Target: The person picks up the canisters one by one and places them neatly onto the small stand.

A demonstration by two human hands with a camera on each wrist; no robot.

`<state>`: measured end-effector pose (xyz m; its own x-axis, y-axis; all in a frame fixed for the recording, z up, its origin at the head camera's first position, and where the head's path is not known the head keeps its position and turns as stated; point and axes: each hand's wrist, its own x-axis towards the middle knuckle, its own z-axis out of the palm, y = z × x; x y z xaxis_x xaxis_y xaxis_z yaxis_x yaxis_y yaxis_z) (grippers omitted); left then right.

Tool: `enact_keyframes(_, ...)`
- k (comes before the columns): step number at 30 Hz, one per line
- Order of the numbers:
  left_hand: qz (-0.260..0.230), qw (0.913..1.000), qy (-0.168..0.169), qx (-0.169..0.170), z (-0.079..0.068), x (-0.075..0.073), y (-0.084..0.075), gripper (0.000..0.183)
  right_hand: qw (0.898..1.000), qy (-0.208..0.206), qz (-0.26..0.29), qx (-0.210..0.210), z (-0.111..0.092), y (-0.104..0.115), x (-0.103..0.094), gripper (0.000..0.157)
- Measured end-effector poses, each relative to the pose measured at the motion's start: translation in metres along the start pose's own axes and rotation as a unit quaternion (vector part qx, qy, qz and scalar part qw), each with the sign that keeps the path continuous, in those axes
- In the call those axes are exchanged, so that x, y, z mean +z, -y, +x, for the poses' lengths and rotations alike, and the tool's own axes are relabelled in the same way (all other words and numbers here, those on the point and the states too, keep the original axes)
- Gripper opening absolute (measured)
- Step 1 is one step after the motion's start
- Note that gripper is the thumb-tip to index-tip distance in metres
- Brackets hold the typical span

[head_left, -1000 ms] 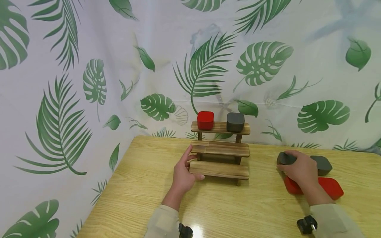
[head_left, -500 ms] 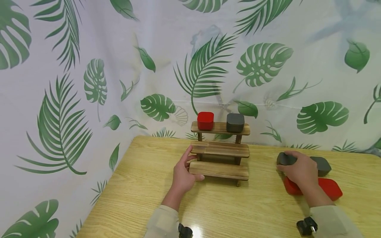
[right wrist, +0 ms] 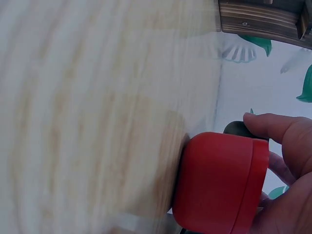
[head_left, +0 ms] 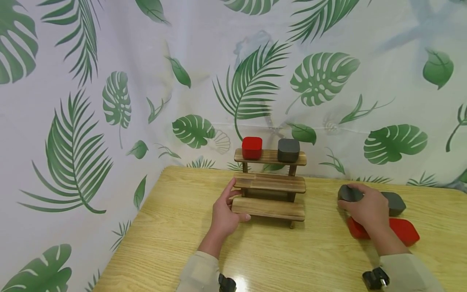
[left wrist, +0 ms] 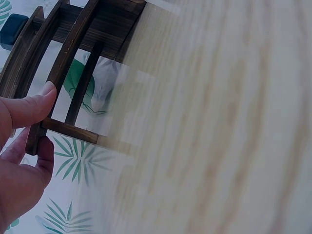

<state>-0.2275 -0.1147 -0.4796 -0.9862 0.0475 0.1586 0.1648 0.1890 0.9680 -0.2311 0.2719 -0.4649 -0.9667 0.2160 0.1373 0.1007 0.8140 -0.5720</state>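
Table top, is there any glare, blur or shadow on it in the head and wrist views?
Head view: bright glare on the table top near the picture's bottom edge; left wrist view: its grain looks pale and soft; right wrist view: soft grain again, with a shadow beside the red box.

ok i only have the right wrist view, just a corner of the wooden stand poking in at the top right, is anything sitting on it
Observer: Yes, a red box and a grey box sit on the top step of the wooden stand.
Operator: which one's on the left
Observer: The red box, as the head camera sees it.
Operator: and is anything touching the side of it
Observer: Yes, the left hand grips the wooden stand at its left end.
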Motion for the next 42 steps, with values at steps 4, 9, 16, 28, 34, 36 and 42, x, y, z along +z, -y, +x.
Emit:
enact_keyframes(4,0.001,1.0,-0.002,0.003,0.0,0.0,0.0,0.115,1.0,-0.006,0.008,-0.005,-0.002,0.004,-0.001,0.066)
enact_keyframes(9,0.006,1.0,-0.003,0.001,0.0,0.0,0.0,0.114,1.0,-0.01,0.013,-0.007,-0.006,0.008,-0.003,0.064)
enact_keyframes(16,0.003,1.0,0.003,-0.003,-0.007,-0.001,-0.023,0.108,1.0,-0.011,0.016,-0.007,-0.01,0.009,-0.003,0.064)
enact_keyframes(28,0.005,1.0,-0.001,-0.003,0.001,0.001,-0.001,0.115,0.999,-0.019,0.028,-0.021,-0.016,0.016,-0.006,0.062)
enact_keyframes(34,0.007,1.0,0.001,-0.004,0.001,0.001,-0.001,0.114,0.999,-0.029,0.033,-0.028,-0.017,0.022,-0.006,0.06)
enact_keyframes(36,0.005,1.0,0.002,-0.004,0.001,0.001,-0.001,0.114,0.999,-0.032,0.032,-0.027,-0.018,0.025,-0.006,0.06)
enact_keyframes(42,0.004,1.0,0.002,-0.006,0.001,0.001,-0.001,0.114,0.999,-0.034,0.032,-0.019,-0.019,0.03,-0.006,0.063)
